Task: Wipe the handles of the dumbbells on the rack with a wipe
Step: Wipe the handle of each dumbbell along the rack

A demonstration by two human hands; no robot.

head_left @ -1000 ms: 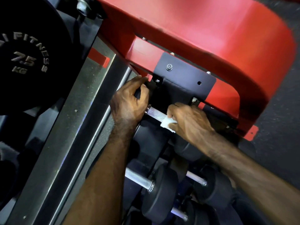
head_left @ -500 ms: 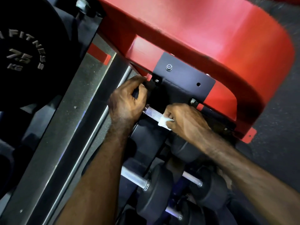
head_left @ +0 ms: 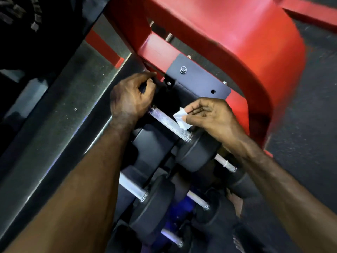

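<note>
The top dumbbell's knurled steel handle (head_left: pixel 167 123) runs diagonally between my hands. My left hand (head_left: pixel 130 98) grips the black head at the handle's upper-left end, which it mostly hides. My right hand (head_left: pixel 209 115) pinches a small white wipe (head_left: pixel 181 118) between thumb and fingers, palm turned up, just above the handle's lower part. The wipe's lower edge overlaps the handle; I cannot tell if it touches. The dumbbell's other black head (head_left: pixel 197 152) sits below my right wrist. Lower down, more dumbbell handles (head_left: pixel 131 187) lie on the rack.
A red curved rack frame (head_left: pixel 237 42) arches over the dumbbells, with a black bolted bracket (head_left: pixel 197 79) right above my hands. A mirrored steel panel (head_left: pixel 60 110) runs along the left. A black weight plate (head_left: pixel 21 24) hangs at the top left. Dark rubber floor (head_left: pixel 310 125) lies to the right.
My right hand has come off the handle, turned palm up and moved right, baring most of the handle; the wipe is now pinched in its fingertips. My left hand keeps its grip.
</note>
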